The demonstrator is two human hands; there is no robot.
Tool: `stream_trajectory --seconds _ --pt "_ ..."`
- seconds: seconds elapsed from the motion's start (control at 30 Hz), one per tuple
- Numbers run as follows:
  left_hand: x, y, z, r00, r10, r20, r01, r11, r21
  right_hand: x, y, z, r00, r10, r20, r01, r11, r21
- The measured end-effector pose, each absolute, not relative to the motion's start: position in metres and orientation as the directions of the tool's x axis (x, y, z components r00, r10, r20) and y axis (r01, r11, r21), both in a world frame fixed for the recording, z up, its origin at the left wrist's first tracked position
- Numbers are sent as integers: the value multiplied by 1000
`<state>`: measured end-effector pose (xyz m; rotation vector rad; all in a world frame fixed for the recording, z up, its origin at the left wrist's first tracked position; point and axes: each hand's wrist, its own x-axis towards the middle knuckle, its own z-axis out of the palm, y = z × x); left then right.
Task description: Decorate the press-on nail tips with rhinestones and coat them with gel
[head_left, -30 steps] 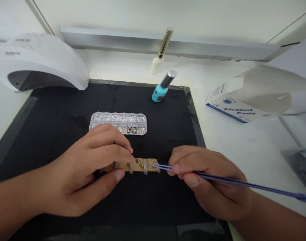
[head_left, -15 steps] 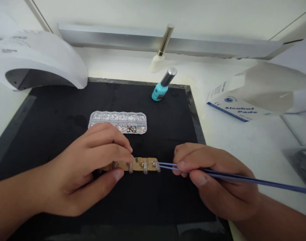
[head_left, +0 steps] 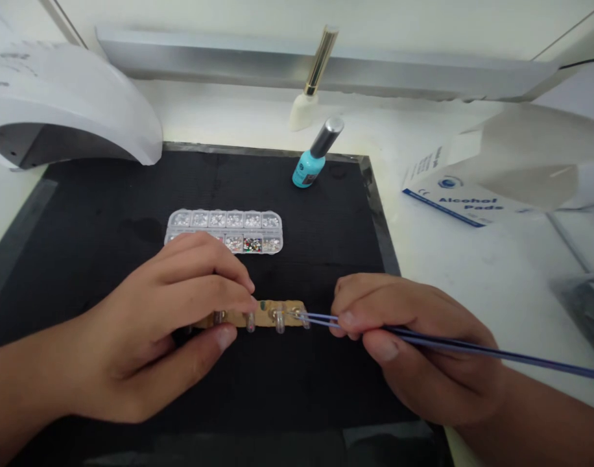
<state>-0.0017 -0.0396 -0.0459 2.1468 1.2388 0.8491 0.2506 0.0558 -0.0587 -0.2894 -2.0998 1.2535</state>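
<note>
A narrow tan strip (head_left: pixel 264 318) lies on the black mat, with several clear false nails (head_left: pixel 280 320) standing across it. My left hand (head_left: pixel 165 331) is closed on the strip's left part, thumb on the near side and fingers on the far side; that end is mostly hidden. In my right hand (head_left: pixel 414 350) is a pair of purple tweezers (head_left: pixel 452 344), pinched between thumb and fingers. The tweezers' tips reach the nails at the strip's right end; whether something tiny is between them I cannot tell. Behind my left hand sits a clear compartment box of rhinestones (head_left: pixel 229 222), partly covered by it.
A turquoise polish bottle (head_left: pixel 307 170) stands on the black mat (head_left: pixel 316 376), and a cream bottle with gold cap (head_left: pixel 304 111) behind it. At the back left is a white nail lamp (head_left: pixel 83 97). An alcohol pads box (head_left: pixel 465 201) lies at the right.
The whole view has shifted slightly, so things sit a little higher and further left. The tweezers' tips have moved slightly left along the strip. Both hands keep their hold.
</note>
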Motion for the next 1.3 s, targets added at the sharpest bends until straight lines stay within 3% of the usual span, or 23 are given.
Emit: stream_trajectory --seconds 1.3 --pt "-2 -37 -45 404 860 312 534 -499 683 248 53 -60 -733 514 446 -158 509 -846"
